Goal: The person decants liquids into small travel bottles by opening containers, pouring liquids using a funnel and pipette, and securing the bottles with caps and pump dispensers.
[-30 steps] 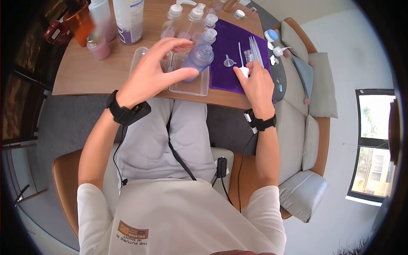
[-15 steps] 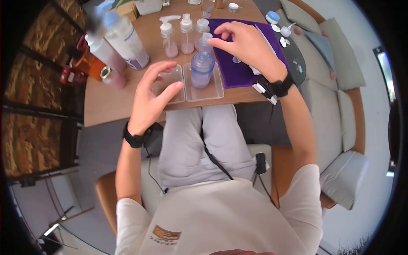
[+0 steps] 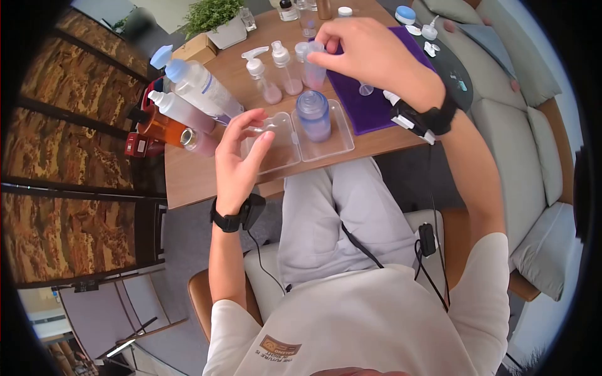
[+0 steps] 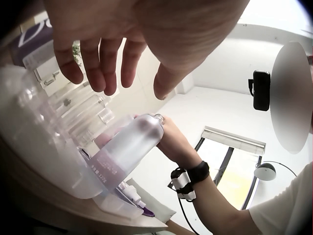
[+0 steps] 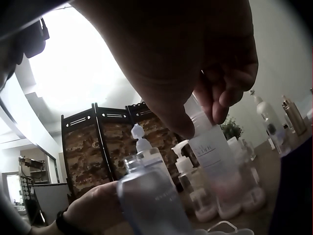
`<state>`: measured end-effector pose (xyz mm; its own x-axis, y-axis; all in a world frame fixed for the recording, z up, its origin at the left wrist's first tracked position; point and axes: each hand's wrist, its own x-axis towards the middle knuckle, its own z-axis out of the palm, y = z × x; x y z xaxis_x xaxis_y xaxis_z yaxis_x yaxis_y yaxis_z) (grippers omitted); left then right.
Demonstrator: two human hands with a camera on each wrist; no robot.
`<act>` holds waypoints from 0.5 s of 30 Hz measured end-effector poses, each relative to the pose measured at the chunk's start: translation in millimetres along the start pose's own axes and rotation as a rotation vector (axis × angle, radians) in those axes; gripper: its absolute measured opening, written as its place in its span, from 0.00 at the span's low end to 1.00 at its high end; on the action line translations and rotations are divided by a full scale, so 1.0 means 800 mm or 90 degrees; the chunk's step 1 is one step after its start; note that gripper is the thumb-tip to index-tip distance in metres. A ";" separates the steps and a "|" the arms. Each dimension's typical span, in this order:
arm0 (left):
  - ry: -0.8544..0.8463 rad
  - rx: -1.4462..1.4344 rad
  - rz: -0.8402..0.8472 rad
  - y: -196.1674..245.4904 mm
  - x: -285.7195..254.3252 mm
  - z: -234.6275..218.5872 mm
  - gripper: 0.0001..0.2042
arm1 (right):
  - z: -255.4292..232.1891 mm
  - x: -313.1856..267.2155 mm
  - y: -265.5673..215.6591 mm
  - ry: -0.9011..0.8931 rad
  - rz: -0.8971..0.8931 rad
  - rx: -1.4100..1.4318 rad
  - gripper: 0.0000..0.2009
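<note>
My right hand pinches the top of a clear bottle with pink liquid low inside. In the right wrist view, the thumb and fingers stand on either side of that bottle's cap. My left hand holds nothing, its fingers spread and loosely bent over a clear plastic tray. Between the hands, an uncapped bluish see-through bottle, part filled with pink liquid, stands upright in the tray's right half. A clear pump bottle and a clear spray-top bottle stand left of the pinched one.
Larger bottles, one with a blue pump, stand at the left, by a small pink jar. A purple cloth bearing a small funnel lies at the right. A potted plant sits at the back.
My right hand has gone from a small white piece over the purple cloth to the pink-filled bottle's top. The left hand has drawn away from the bluish bottle. The head view has swung left.
</note>
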<state>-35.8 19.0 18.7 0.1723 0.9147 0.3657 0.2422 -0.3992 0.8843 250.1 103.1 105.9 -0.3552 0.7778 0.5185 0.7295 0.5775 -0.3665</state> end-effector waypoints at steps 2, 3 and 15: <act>0.022 0.023 0.015 0.004 0.005 -0.003 0.20 | -0.020 0.005 -0.025 0.016 -0.004 0.022 0.17; 0.040 0.041 0.029 0.008 0.009 -0.004 0.21 | -0.031 0.008 -0.040 0.000 -0.016 0.053 0.17; 0.112 0.165 0.103 0.038 0.008 -0.003 0.19 | -0.002 0.005 -0.096 -0.067 -0.176 0.196 0.19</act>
<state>-29.6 12.9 49.1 0.0671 0.8259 0.5598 0.4637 -0.5226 0.7155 193.3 61.1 137.3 -0.5823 0.5949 0.5542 0.3958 0.8028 -0.4460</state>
